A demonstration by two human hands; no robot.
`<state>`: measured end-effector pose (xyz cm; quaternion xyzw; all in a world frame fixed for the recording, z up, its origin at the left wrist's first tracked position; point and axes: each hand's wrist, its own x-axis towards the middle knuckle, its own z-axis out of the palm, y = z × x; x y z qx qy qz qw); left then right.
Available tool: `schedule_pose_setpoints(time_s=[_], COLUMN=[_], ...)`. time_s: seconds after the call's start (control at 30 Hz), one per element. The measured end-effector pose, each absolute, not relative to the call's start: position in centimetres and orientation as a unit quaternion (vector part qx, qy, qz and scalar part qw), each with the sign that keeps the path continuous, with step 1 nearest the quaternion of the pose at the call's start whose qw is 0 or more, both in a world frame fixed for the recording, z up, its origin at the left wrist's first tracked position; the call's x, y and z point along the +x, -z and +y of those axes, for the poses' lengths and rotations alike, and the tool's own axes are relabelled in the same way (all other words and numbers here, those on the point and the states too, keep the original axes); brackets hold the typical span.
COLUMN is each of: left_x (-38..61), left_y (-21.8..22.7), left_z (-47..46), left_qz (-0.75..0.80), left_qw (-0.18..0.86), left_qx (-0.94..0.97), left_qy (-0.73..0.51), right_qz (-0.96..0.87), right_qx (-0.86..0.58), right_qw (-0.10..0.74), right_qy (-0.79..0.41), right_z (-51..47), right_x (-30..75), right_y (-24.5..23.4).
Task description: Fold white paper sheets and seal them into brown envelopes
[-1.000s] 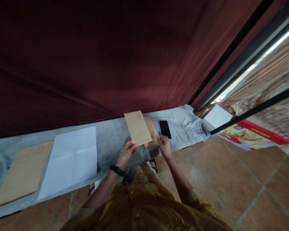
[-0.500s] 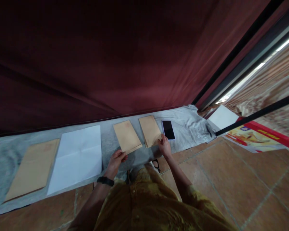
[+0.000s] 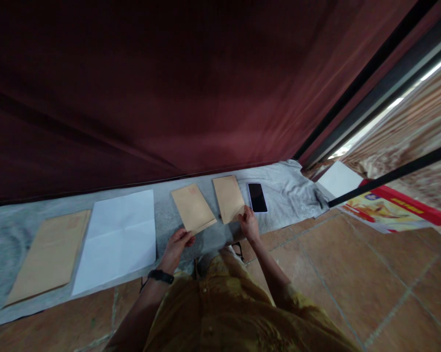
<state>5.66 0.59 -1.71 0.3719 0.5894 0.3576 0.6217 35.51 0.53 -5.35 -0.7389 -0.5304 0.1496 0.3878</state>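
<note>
My left hand pinches the near left corner of a brown paper envelope, which lies tilted over the grey cloth. To its right is a stack of brown envelopes; my right hand has its fingers closed on the near right corner there. How many envelopes the right fingers grip is hidden. A dark-screened phone with a pale edge lies just beyond my right hand. Farther left, a creased white paper sheet rests beside more brown envelopes.
Grey cloth covers the narrow surface, with folds at its right end. A dark red curtain hangs behind it. At the right are a black bar, a red and yellow printed box and a tiled floor.
My right hand has shifted slightly left and toward me at the stack's corner. The envelope in my left hand has moved a little to the left.
</note>
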Motion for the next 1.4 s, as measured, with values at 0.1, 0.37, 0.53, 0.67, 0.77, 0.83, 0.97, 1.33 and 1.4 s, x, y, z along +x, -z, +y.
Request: schedule_pose_setpoints(time_s=[0.1,0.37,0.53,0.67,0.77,0.83,0.97,1.33,1.4], left_x=[5.6,5.5,5.4,5.3,5.3,5.3,5.3,5.3,5.3], left_y=[1.7,2.1,2.0,1.9,1.7,1.5,1.1,1.1,1.2], left_z=[0.5,0.6,0.7,0.9,0.9,0.9,1.0,0.9,0.9], left_qz=[0.586,0.582,0.583,0.590,0.601,0.607,0.619,0.613,0.613], left_qw=[0.624,0.628,0.631,0.637,0.632,0.627,0.622,0.625,0.625], left_qx=[0.371,0.368,0.364,0.356,0.350,0.348,0.344,0.350,0.349], left_qy=[-0.361,-0.361,-0.359,-0.346,-0.342,-0.341,-0.335,-0.333,-0.333], right_qz=[-0.528,-0.530,-0.548,-0.635,-0.699,-0.721,-0.722,-0.720,-0.729], right_qx=[-0.735,-0.746,-0.775,-0.728,-0.673,-0.650,-0.652,-0.646,-0.635], right_qw=[0.398,0.371,0.301,0.259,0.243,0.237,0.230,0.254,0.253], right_qy=[-0.149,-0.157,-0.092,-0.008,0.022,0.027,0.024,-0.021,-0.028], right_z=[0.5,0.7,0.1,-0.5,-0.5,-0.3,0.1,-0.2,-0.1], right_x=[35.5,35.5,35.1,33.6,31.9,30.8,30.0,30.3,30.0], right_y=[5.1,4.0,2.8,1.3,0.8,1.0,2.0,2.5,2.4])
